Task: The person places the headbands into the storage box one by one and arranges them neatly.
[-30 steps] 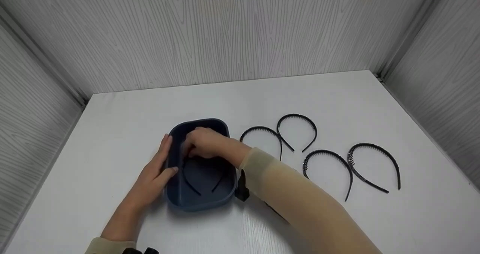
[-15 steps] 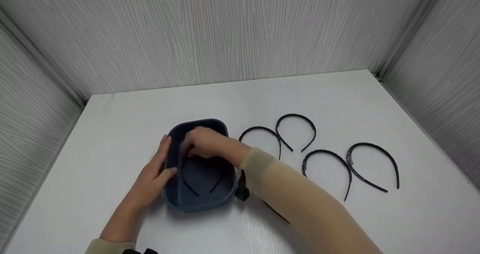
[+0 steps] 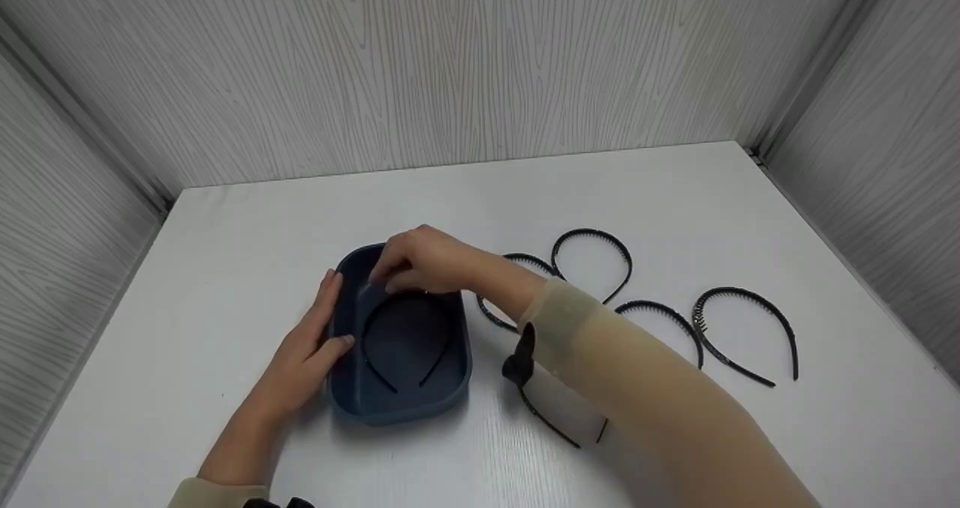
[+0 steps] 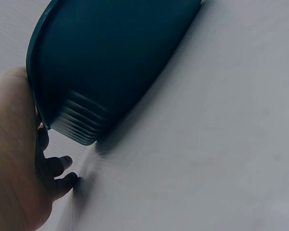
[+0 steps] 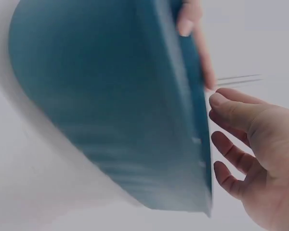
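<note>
A person's two bare hands are working at a dark blue box (image 3: 397, 418), which is standing on a white surface (image 3: 262, 268), left of centre and well apart from the back edge. The left hand (image 3: 304, 358) is holding the box by its left wall, the thumb lying over the rim and the fingers pressing along the outside; that grip is closing on the box wall. The right hand (image 3: 424, 260) is hovering over the far end of the box, its fingers bending downward; in the right wrist view its grip is hanging loosely curled, thumb and forefinger lying close together with nothing showing between them.

A thin black headband (image 3: 381, 377) is lying inside the box, its arch facing the back edge just below the right fingers and its two tips pointing toward the front.

Five more black headbands are lying right of the box. The farthest headband (image 3: 592, 231) is sitting nearest the back edge and touching the headband beside the box (image 3: 517, 256), which the right forearm is partly covering. The rightmost headband (image 3: 742, 291) is lying nearest the right edge, touching the middle headband (image 3: 652, 305). A front headband (image 3: 551, 424) is showing only its ends, the right sleeve (image 3: 645, 388) covering the rest. Grey wood-grain panels (image 3: 465, 65) are enclosing the back and sides.
</note>
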A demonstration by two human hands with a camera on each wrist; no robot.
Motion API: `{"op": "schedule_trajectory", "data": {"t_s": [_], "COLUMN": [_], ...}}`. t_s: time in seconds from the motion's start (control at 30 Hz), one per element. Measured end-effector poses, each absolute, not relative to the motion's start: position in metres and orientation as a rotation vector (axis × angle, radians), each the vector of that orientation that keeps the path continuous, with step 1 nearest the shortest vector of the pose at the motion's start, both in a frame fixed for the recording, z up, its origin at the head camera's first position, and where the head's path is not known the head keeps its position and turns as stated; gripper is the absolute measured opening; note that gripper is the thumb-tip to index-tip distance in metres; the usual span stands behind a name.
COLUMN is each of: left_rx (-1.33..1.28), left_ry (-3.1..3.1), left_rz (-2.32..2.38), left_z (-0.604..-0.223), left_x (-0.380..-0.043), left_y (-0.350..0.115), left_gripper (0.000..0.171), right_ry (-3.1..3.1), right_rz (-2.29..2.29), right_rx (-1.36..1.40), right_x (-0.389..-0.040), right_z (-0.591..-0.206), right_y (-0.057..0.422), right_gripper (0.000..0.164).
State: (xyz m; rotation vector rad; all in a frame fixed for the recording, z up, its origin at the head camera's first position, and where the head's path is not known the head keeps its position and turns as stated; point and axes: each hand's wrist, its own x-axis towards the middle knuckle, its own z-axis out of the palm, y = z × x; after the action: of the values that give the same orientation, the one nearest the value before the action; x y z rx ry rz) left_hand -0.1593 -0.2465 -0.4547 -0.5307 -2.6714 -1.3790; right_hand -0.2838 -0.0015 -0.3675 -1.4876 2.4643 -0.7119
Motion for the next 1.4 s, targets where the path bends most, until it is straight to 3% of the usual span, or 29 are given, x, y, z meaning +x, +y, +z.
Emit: {"op": "schedule_trajectory", "data": {"t_s": [0.37, 0.6, 1.4], "left_rx": [-0.543, -0.547, -0.531], "left_ry": [-2.654, -2.644, -2.638], "left_rz": [-1.328, -1.334, -1.336], "left_z": [-0.458, -0.459, -0.459], "left_x": [-0.159, -0.157, -0.152], "left_y": [-0.247, -0.247, -0.249], "left_gripper": [0.079, 0.079, 0.079], "right_ry": [2.46, 2.54, 2.795], "right_rz": [-0.951, -0.996, -1.0], "right_rx": [-1.397, -1.279, -0.718], "right_x": [-0.285, -0.284, -0.266], "right_z": [-0.332, -0.319, -0.342], "right_y": [0.072, 0.145, 0.334], "right_gripper": [0.025, 0.025, 0.023]}}
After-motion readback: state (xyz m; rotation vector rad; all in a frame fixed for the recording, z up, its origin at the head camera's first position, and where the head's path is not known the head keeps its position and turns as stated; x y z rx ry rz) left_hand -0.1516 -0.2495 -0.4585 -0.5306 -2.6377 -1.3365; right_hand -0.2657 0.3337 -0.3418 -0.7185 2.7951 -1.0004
